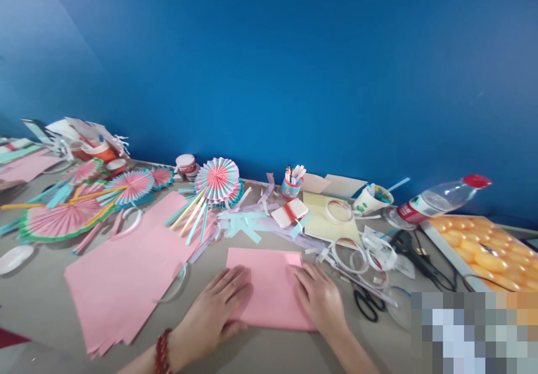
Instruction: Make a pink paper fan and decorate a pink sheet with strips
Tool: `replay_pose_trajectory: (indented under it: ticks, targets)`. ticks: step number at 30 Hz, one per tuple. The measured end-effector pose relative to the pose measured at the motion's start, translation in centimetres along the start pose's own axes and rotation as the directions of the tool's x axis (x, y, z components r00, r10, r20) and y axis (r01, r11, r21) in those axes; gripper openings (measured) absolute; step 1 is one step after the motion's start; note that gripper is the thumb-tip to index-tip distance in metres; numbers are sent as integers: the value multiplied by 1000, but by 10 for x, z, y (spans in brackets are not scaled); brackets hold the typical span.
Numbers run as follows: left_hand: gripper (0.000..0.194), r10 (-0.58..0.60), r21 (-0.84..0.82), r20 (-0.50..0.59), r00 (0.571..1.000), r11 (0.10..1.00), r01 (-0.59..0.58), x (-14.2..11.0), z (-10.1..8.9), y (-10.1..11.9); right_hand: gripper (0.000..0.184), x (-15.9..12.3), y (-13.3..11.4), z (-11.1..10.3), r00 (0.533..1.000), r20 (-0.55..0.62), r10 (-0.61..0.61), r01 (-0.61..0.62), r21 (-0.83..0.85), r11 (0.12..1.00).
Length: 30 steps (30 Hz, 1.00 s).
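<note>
A sheet of pink paper (273, 290), folded over with its rounded fold toward me, lies on the table in front of me. My left hand (227, 301) rests flat across its left side, fingers stretched out and thumb near the fold. On the right side, my right hand (321, 295) presses down with its fingers extended over the paper's edge. Both hands touch the paper without gripping it. To the left of my left hand is a stack of larger pink sheets (121, 267). Black-handled scissors (366, 305) lie just right of my right hand.
Pleated paper fans (217, 179) and paper strips (244, 225) lie along the back. Rolls of tape (351, 256), a glue gun (414, 259) and a tilted plastic bottle (437, 203) are at the right. A blue wall (269, 82) rises behind the table.
</note>
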<state>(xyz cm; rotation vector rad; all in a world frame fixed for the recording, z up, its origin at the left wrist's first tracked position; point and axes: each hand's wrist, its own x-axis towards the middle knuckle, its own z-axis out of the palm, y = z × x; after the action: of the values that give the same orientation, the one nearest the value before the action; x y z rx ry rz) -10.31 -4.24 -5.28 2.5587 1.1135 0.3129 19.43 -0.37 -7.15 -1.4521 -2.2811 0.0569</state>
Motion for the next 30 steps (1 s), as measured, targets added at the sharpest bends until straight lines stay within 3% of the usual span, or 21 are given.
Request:
replay_pose_trajectory:
  ticks: [7, 14, 21, 30]
  targets:
    - [72, 59, -42, 42, 997, 997, -57, -13, -3, 9, 37, -17, -14, -12, 991, 133, -1, -5, 46, 999]
    - [68, 23, -75, 80, 997, 997, -17, -10, -11, 8, 37, -33, -16, -3, 1000, -14, -24, 23, -83, 996]
    - [67, -4, -54, 95, 995, 998, 9, -7, -8, 10, 40, -33, -13, 0, 1000, -18, -16, 14, -65, 998]
    - [65, -21, -55, 28, 999, 998, 23, -6, -6, 12, 43, -32, -8, 4, 999, -29, -46, 43, -101, 994]
